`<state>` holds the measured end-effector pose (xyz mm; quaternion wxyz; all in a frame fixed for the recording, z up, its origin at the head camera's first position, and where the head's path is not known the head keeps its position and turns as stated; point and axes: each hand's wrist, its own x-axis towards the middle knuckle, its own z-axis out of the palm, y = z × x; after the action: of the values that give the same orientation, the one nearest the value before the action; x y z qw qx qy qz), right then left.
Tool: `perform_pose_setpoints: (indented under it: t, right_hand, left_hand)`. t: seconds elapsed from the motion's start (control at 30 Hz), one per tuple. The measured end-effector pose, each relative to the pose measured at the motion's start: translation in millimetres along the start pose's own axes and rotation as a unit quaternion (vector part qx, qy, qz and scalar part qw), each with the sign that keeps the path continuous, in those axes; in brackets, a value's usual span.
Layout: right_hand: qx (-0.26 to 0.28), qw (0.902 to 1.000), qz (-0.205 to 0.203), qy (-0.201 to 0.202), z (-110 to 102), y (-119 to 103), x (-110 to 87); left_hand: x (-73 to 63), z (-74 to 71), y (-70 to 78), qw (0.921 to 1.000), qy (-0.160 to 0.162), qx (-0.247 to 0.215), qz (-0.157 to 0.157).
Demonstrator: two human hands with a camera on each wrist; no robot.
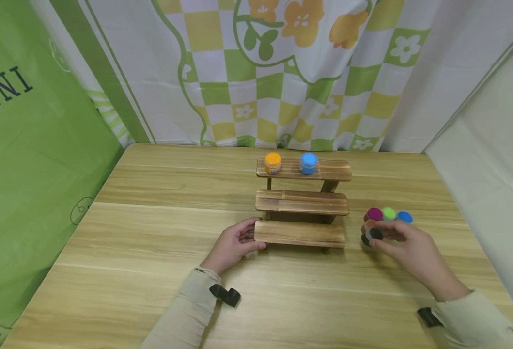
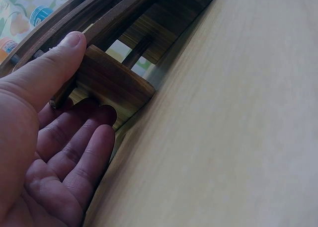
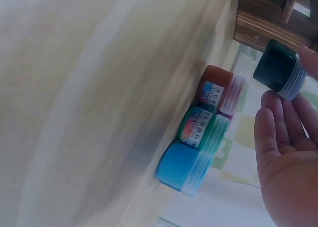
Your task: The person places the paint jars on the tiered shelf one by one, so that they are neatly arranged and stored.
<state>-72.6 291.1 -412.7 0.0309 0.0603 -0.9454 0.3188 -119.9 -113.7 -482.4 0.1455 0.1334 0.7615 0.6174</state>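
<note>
A three-step wooden display stand stands on the table. My left hand grips the left end of its lowest step, thumb at the front edge and fingers around the side panel. To the right of the stand, my right hand pinches a small black paint jar near its clear lid, holding it tilted above the table. Beside it sit a brown-orange jar, a green jar, a blue jar and a magenta-lidded jar.
On the top step stand an orange jar at the left and a light blue jar near the middle. The wood-grain table backs onto a checked, flowered curtain. A green cloth hangs at the left.
</note>
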Motion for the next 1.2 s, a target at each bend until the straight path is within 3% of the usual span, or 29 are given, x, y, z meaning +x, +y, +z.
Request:
perform_pose_setpoints:
  t: [0.43,0.73,1.03,1.2]
  right_hand:
    - [-0.019,0.9992,-0.031,0.017,-5.4,-13.2,11.1]
    - [-0.007,0.9999,-0.014,0.006,-11.2,-24.1,17.4]
    - [-0.017,0.9990,-0.032,0.027,-14.4,-32.4,25.4]
    - [-0.008,0.9995,-0.021,0.022,-16.9,-35.9,29.2]
  left_hand:
    - [-0.3,-0.1,0.7,1.0000,-0.001,0.000,-0.001]
    - [0.4,-0.1,-0.2,1.0000,-0.001,-0.001,0.002]
    - [-0.1,-0.4,-0.5,1.0000,-0.001,-0.003,0.003]
    - [-0.1,-0.3,-0.5,1.0000,-0.002,-0.002,0.003]
